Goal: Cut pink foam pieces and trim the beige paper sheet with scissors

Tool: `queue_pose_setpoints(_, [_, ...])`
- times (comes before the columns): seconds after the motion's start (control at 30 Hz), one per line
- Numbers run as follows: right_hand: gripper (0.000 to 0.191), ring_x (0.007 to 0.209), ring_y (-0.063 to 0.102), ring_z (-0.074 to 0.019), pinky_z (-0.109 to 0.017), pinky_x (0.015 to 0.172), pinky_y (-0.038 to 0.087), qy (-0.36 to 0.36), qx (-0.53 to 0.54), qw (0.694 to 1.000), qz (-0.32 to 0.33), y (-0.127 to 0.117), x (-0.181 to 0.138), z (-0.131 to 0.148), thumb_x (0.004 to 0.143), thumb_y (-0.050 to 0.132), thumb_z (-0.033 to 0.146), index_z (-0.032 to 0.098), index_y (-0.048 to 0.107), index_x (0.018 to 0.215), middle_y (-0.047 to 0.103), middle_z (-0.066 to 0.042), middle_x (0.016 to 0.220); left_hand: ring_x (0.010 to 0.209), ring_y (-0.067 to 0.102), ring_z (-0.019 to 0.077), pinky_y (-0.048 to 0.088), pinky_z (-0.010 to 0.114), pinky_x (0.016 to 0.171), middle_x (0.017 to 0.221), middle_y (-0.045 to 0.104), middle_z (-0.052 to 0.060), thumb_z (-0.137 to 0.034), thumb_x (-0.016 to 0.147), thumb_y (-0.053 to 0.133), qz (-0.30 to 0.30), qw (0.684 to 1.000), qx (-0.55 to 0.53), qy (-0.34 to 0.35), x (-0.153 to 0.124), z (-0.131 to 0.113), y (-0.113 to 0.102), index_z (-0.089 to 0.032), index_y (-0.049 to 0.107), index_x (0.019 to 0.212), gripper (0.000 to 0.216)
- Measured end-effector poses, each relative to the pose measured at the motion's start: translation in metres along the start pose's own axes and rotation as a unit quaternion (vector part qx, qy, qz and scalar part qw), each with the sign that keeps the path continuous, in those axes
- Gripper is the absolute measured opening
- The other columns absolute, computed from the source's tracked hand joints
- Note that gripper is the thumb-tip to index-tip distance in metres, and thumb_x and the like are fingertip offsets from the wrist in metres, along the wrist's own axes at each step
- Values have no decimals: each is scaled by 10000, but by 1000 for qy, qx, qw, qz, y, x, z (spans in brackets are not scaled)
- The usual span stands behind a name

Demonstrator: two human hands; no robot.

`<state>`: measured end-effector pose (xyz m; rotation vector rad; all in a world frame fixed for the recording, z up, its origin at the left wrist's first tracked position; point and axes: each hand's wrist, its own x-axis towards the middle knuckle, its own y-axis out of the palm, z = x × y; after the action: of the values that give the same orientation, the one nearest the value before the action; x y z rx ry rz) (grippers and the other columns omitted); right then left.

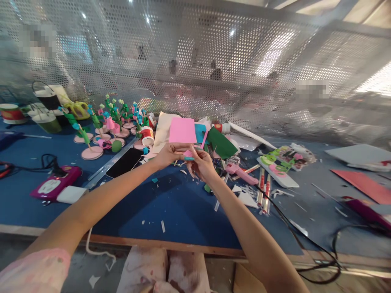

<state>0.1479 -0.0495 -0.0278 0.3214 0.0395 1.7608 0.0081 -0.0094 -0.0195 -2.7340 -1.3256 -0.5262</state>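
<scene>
Above the middle of the blue table, my left hand [168,155] and my right hand [202,163] meet at the fingertips. Between them is a small pink piece of paper [188,154] with a teal edge along its lower side. Fingers of both hands are pinched closed on it, and they hide part of its shape. Just behind the hands lie a pink paper sheet [182,129], a cream sheet [163,129] and a dark green sheet [222,143]. A pink glue gun [242,173] rests to the right of my right hand.
Several paper flowers on round pink bases [92,153] stand at the left. Nearer are a black phone [125,162] and a purple power strip [57,182]. Cables [282,215], paper scraps [248,199] and a white tray [279,173] lie right. A perforated metal screen [195,61] rises behind.
</scene>
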Motion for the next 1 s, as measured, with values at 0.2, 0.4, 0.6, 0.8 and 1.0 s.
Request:
queue_pose_setpoints(0.2, [361,189,353,-82,-197,187,275,-56,-64,995,-48,7,-5,-1,648,605,531,193,479,674,449,85,306,926,596,217,461,323,794,1020,647,105,-274,610,688,9,998,56,10,-1,8,-2,-124,621,1023,444])
queue_pose_setpoints(0.4, [385,191,337,-71,-184,195,235,-76,-38,989,-124,14,-5,-11,725,495,556,213,374,599,411,97,299,1013,547,222,436,343,824,1107,593,124,-357,736,577,-20,979,176,99,-4,10,0,-145,452,1203,528])
queue_pose_setpoints(0.6, [337,224,329,-78,-207,241,267,-78,-63,985,-140,18,-3,-16,749,464,534,226,366,653,400,106,348,872,529,202,428,343,762,902,589,128,-310,855,378,-37,822,513,243,-14,9,1,-110,512,981,271])
queue_pose_setpoints(0.8, [248,356,422,-111,-230,393,327,-199,-336,911,-135,5,-6,-19,840,334,403,216,396,690,430,57,415,745,492,163,418,290,687,801,541,92,-259,887,264,-27,790,546,278,-18,10,9,-120,462,913,244])
queue_pose_setpoints(1.0, [228,431,451,-142,-254,462,318,-232,-495,827,-131,-5,-8,-22,862,269,313,201,431,746,467,12,477,713,481,156,385,271,653,799,519,71,-351,870,302,-52,836,506,208,-21,12,12,-140,442,909,257])
